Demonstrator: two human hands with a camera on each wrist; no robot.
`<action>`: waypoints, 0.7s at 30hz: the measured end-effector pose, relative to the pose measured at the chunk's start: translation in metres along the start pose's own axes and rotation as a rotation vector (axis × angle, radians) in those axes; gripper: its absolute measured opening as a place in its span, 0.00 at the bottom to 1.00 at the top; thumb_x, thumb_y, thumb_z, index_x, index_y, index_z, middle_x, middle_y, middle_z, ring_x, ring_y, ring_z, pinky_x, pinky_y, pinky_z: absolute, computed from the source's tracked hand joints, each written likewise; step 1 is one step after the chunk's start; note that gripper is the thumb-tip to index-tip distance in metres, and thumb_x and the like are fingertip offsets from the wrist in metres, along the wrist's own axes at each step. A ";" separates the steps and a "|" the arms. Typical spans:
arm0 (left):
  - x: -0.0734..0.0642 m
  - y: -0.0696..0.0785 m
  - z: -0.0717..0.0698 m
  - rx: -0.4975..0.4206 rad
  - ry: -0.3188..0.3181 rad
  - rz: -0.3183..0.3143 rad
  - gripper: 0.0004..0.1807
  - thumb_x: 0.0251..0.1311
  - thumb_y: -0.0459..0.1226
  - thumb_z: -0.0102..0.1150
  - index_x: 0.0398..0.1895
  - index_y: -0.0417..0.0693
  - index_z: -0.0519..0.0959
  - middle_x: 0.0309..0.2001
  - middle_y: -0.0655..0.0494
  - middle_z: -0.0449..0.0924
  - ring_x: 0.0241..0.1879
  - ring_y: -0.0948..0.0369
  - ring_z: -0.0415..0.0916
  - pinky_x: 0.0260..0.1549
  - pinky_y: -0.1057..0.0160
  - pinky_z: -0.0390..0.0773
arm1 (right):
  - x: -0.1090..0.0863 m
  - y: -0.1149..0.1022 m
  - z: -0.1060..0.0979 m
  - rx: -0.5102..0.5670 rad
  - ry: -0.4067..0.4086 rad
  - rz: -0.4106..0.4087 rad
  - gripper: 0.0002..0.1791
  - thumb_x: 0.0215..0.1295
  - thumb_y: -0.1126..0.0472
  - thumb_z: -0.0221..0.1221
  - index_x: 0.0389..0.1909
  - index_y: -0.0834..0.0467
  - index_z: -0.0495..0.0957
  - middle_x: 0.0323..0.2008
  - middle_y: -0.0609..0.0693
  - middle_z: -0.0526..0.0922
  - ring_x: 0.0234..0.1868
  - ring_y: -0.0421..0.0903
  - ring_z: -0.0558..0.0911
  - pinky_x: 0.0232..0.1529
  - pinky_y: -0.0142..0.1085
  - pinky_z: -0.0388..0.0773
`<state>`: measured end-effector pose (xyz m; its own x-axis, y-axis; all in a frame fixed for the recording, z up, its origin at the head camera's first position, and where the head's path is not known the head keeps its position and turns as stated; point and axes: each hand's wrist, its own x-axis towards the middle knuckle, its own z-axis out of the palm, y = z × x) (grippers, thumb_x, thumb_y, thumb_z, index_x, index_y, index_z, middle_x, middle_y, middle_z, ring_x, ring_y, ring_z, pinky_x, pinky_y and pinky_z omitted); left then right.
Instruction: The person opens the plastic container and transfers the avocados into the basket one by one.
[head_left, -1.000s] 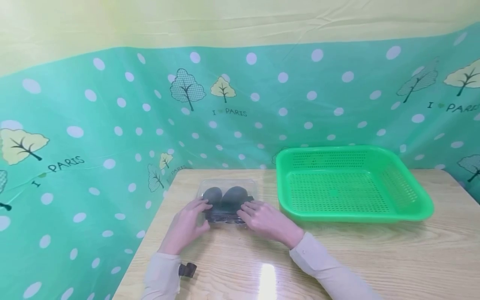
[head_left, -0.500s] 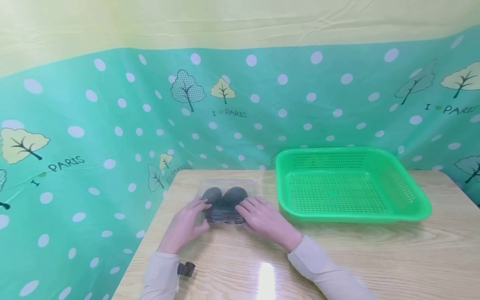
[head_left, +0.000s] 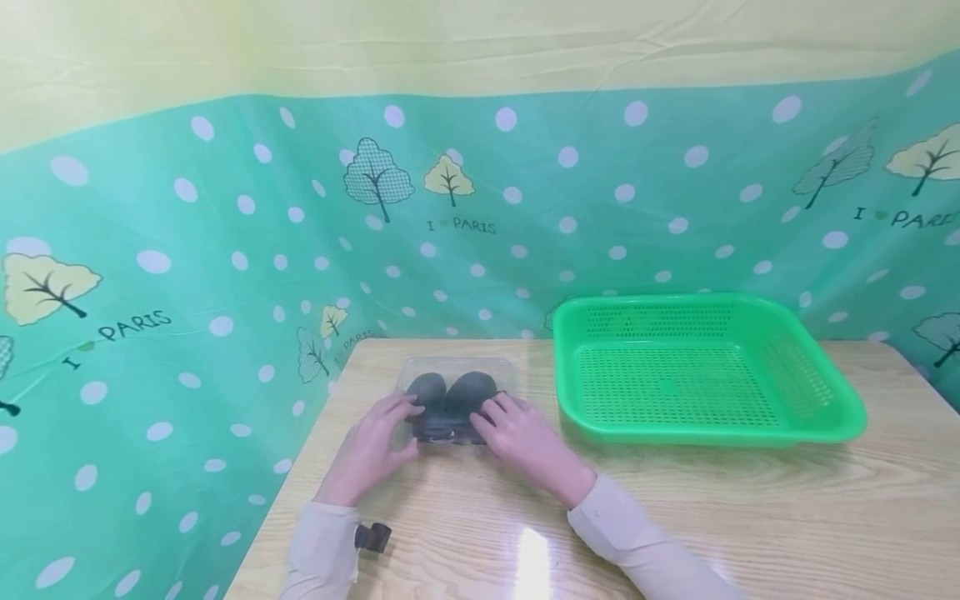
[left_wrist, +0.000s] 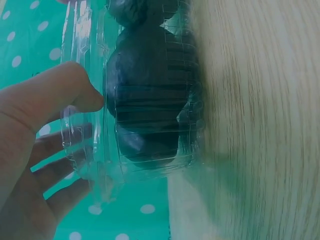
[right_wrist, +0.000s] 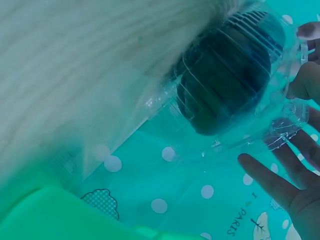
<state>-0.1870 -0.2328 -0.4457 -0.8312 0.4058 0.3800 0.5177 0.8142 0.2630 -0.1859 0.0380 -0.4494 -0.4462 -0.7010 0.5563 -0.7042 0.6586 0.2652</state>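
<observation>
A clear plastic clamshell box (head_left: 459, 365) lies on the table, left of the green basket. Inside are dark, smooth, egg-shaped items resembling avocados (head_left: 472, 393); two tops show in the head view. My left hand (head_left: 371, 450) grips the box's near left corner. In the left wrist view its thumb (left_wrist: 82, 92) presses the rim, with the other fingers seen through the plastic. My right hand (head_left: 525, 437) holds the near right corner, its thumb (right_wrist: 306, 82) against the rim and one finger stretched out. Whether the lid is latched cannot be made out.
A green perforated plastic basket (head_left: 705, 435) stands to the right at the back of the wooden table (head_left: 675, 517). Behind the table hangs a green dotted cloth (head_left: 480, 275). A small black device (head_left: 372, 537) sits beside the left sleeve.
My right hand has shifted slightly left and its fingers have moved a little on the box's right corner. The left hand, box and basket stay in place.
</observation>
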 end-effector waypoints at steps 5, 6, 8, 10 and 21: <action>0.001 0.000 0.001 -0.006 0.009 -0.006 0.26 0.44 0.32 0.73 0.51 0.46 0.80 0.62 0.44 0.76 0.64 0.47 0.71 0.64 0.47 0.73 | 0.003 0.001 -0.003 0.009 -0.004 0.006 0.20 0.57 0.55 0.69 0.51 0.55 0.82 0.42 0.50 0.83 0.45 0.47 0.81 0.42 0.34 0.85; 0.001 0.000 0.001 -0.008 0.007 -0.009 0.26 0.44 0.32 0.73 0.52 0.46 0.80 0.62 0.44 0.75 0.64 0.47 0.70 0.64 0.47 0.73 | 0.004 0.002 -0.004 0.012 -0.002 0.009 0.20 0.56 0.55 0.70 0.51 0.55 0.82 0.42 0.50 0.83 0.45 0.47 0.81 0.42 0.34 0.85; 0.002 0.000 0.002 -0.010 0.007 -0.013 0.27 0.44 0.31 0.72 0.53 0.47 0.79 0.62 0.44 0.75 0.64 0.48 0.70 0.64 0.47 0.73 | 0.004 0.002 -0.005 0.024 0.000 0.014 0.21 0.55 0.55 0.71 0.50 0.55 0.82 0.43 0.50 0.82 0.46 0.47 0.81 0.43 0.35 0.86; 0.002 -0.001 0.003 -0.010 0.006 -0.018 0.28 0.44 0.31 0.72 0.53 0.48 0.79 0.62 0.45 0.75 0.65 0.48 0.70 0.64 0.47 0.72 | 0.004 0.003 -0.006 0.031 -0.001 0.017 0.21 0.55 0.55 0.71 0.50 0.55 0.82 0.43 0.50 0.82 0.47 0.47 0.81 0.43 0.35 0.85; 0.001 -0.002 0.002 0.030 -0.009 0.025 0.31 0.42 0.25 0.71 0.55 0.46 0.79 0.62 0.45 0.75 0.65 0.48 0.69 0.66 0.48 0.71 | 0.000 -0.001 0.001 0.061 -0.001 0.070 0.21 0.57 0.53 0.70 0.50 0.56 0.81 0.43 0.50 0.80 0.46 0.48 0.79 0.40 0.35 0.85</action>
<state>-0.1888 -0.2329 -0.4476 -0.8201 0.4296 0.3780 0.5318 0.8161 0.2264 -0.1856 0.0375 -0.4505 -0.4956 -0.6544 0.5711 -0.7040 0.6877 0.1771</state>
